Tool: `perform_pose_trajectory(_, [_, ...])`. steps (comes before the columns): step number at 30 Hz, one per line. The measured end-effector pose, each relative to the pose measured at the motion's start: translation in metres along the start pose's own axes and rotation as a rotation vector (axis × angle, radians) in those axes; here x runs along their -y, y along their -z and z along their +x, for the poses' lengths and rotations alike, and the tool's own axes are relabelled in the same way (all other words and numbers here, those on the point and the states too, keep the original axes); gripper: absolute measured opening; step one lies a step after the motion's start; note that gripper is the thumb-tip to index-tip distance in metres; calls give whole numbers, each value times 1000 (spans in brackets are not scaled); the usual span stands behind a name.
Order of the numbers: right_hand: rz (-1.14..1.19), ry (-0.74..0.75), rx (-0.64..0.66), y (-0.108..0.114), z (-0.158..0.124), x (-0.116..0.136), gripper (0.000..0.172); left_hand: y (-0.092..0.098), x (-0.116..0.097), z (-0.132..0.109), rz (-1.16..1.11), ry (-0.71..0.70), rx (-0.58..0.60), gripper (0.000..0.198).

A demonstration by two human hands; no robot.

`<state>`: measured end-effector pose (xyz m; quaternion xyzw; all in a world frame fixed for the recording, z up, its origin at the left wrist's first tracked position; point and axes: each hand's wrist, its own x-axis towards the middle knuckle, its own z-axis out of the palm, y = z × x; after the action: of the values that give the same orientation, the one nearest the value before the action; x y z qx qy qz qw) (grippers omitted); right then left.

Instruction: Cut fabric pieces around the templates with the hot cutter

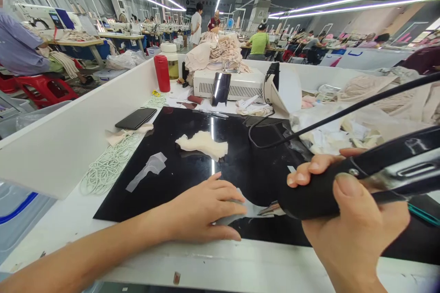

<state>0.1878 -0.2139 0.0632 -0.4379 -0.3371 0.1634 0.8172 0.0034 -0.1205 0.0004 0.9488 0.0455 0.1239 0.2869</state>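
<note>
My left hand (pixel 215 213) lies with its fingers spread on the black board (pixel 192 183). Beneath its fingertips is a translucent greyish film piece (pixel 250 209). My right hand (pixel 357 215) is wrapped around a thick black corded hand tool (pixel 309 197) with silver metal parts. The tool's small metal tip (pixel 271 209) meets the right end of that film; whether it presses down cannot be made out. Farther back on the board sits a crumpled cream fabric piece (pixel 204 144). A second translucent film strip (pixel 147 170) rests to the left.
Pale green cord (pixel 106 169) is heaped left of the board, near a dark phone (pixel 135 118). Behind stand a red bottle (pixel 162 73), an upright phone (pixel 221 88) and a white vented box (pixel 237 84) bearing fabric. The tool's black cable (pixel 330 114) crosses the right side.
</note>
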Motion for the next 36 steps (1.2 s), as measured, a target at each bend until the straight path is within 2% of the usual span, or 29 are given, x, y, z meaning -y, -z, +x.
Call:
perform_pose_trajectory(4, [19,12,35,1,-5,-4,36,-7,3,-1,40,-17,24,47])
perform_pose_trajectory(17, [-8,49,93,4,-7,-11,31,-7,3,-3,66,-8,28,47])
perform_pose_trajectory(24, [-29,58,-47,12,3,-2,36,-5,2,-2,49,-1,18,45])
perform_pose_trajectory(36, [-81,55,-50,15,2,-7,34,-4,2,-4,29,14,39,45])
